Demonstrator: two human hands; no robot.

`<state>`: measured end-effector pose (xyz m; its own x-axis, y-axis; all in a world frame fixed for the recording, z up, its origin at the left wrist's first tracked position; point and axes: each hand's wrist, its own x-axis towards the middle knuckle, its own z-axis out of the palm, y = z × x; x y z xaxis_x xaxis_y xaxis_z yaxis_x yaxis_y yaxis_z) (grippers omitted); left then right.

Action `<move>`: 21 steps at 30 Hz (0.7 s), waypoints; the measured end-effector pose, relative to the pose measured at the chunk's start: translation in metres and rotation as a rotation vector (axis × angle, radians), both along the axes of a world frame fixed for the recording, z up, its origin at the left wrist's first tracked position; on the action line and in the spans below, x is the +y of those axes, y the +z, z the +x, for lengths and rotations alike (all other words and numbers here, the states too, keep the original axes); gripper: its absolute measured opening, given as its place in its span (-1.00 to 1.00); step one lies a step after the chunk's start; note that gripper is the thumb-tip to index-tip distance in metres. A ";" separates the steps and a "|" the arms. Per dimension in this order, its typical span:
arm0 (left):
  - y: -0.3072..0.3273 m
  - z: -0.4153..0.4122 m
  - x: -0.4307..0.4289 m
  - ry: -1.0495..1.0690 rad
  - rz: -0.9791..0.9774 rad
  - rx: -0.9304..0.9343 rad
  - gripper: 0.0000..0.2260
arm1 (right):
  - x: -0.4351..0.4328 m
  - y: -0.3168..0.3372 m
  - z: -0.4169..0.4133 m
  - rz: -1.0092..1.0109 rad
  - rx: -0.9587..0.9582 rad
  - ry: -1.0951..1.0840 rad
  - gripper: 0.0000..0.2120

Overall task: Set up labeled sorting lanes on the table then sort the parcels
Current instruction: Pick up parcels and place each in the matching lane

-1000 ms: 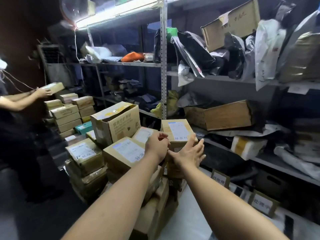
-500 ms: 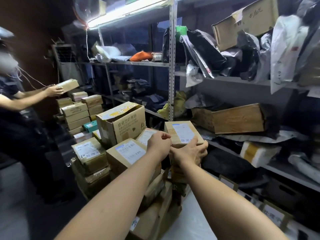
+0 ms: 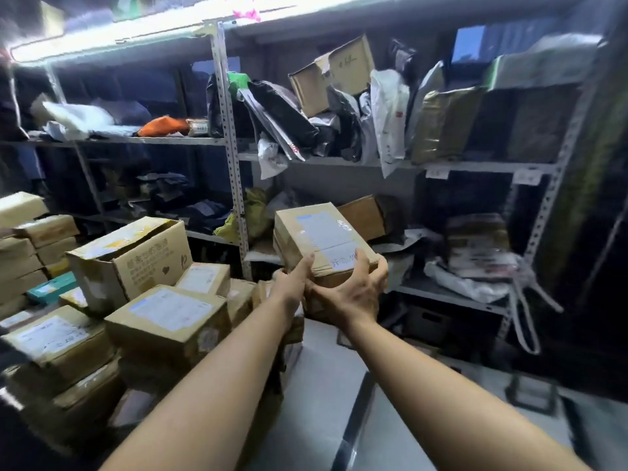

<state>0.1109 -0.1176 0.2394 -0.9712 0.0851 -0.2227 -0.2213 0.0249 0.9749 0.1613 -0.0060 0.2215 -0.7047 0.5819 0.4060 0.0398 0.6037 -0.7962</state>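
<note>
The small brown cardboard parcel (image 3: 316, 232), a white shipping label on its top face, was held up in the air, slightly tilted, in front of the grey metal shelving rack (image 3: 232, 154) and above the heap of brown cardboard boxes (image 3: 170, 321). The 2 hands gripped its near end. The left hand (image 3: 291, 283) curled round the near-left corner. The right hand (image 3: 353, 294) clasped the near-right corner, thumb on the label and fingers wrapped round the side. To the left stood a larger carton printed with a heart (image 3: 142, 256), with a teal box (image 3: 51, 289) further left. Below the forearms lay the pale desk (image 3: 306, 419). The rack's shelves carried black and white plastic mailer bags (image 3: 285, 113) and an orange packet (image 3: 163, 126).
</note>
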 end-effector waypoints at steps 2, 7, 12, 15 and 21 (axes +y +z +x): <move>-0.010 0.015 0.028 -0.116 0.056 -0.099 0.00 | 0.025 -0.009 0.029 0.006 0.026 -0.017 0.18; -0.022 0.086 0.102 -0.189 0.122 -0.109 -0.18 | 0.090 -0.021 0.102 -0.002 -0.047 -0.070 0.23; -0.039 0.142 0.174 -0.241 0.181 -0.085 -0.04 | 0.182 -0.028 0.184 -0.077 -0.074 -0.062 0.15; -0.040 0.181 0.220 -0.370 0.147 -0.024 -0.04 | 0.238 -0.025 0.241 -0.259 -0.060 -0.126 0.01; -0.043 0.277 0.320 -0.535 0.172 -0.001 -0.07 | 0.350 -0.036 0.356 -0.635 -0.107 -0.084 -0.61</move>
